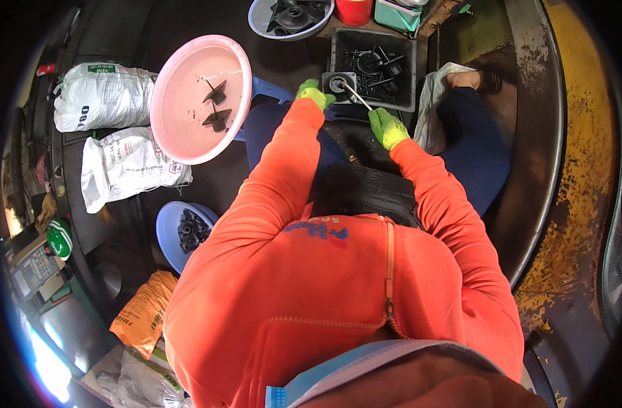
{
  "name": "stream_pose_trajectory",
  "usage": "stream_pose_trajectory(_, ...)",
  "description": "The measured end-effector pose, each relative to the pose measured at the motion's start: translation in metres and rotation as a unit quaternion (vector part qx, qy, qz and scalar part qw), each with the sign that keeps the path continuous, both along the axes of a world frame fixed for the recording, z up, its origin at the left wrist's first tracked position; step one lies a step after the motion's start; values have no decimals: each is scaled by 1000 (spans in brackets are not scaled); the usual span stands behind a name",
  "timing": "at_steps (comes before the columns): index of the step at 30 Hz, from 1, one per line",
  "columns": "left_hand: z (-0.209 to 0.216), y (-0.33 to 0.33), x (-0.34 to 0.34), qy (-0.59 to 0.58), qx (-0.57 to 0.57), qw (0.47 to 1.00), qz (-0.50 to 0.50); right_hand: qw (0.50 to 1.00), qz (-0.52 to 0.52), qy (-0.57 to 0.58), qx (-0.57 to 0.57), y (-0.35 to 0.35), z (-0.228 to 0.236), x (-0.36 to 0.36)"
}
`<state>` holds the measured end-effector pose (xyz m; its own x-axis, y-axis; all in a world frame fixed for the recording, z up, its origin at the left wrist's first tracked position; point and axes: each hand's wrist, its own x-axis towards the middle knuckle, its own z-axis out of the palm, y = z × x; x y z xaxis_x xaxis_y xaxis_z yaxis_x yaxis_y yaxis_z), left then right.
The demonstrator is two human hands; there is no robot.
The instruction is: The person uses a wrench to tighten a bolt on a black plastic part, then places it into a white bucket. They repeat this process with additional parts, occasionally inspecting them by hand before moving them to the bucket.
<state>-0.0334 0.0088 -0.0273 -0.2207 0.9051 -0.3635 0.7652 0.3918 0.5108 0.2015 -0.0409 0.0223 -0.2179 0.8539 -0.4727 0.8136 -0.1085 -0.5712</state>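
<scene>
At the far left sits a rounded green thing with white stripes [59, 239]. Just right of it, two white printed sacks [106, 96] lie one in front of the other, with an orange bag [144, 313] nearer the person. Beside that bag, close to the person's left sleeve, a blue basin [166, 232] holds a cluster of dark parts [193, 230]. Next comes a large pink basin [183, 102], its rim by the upper sack, with two dark finned pieces [217, 120] lying apart inside. Beyond it, at the top, another blue basin [256, 19] carries big black parts [296, 16]. The left hand [316, 94], in a yellow-green glove, has its fingers at the left edge of a square grey part [329, 80]; I cannot tell whether they grip it. This part lies, as seen from above, over the near left corner of a black crate [411, 68] full of black pieces [375, 62]. The right hand [388, 128], gloved alike, is closed around a slim metal rod [357, 97], whose far end meets the part's round centre.
</scene>
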Motion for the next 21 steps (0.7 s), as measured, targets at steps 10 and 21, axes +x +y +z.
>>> stream_pose_trajectory(10,-58,19,24,-205,155,966,-25,947,-28,223,230,-11,42,-5)
stream_pose_trajectory(21,-29,9,25,-88,184,975,-86,991,23,40,127,-8,13,-5)
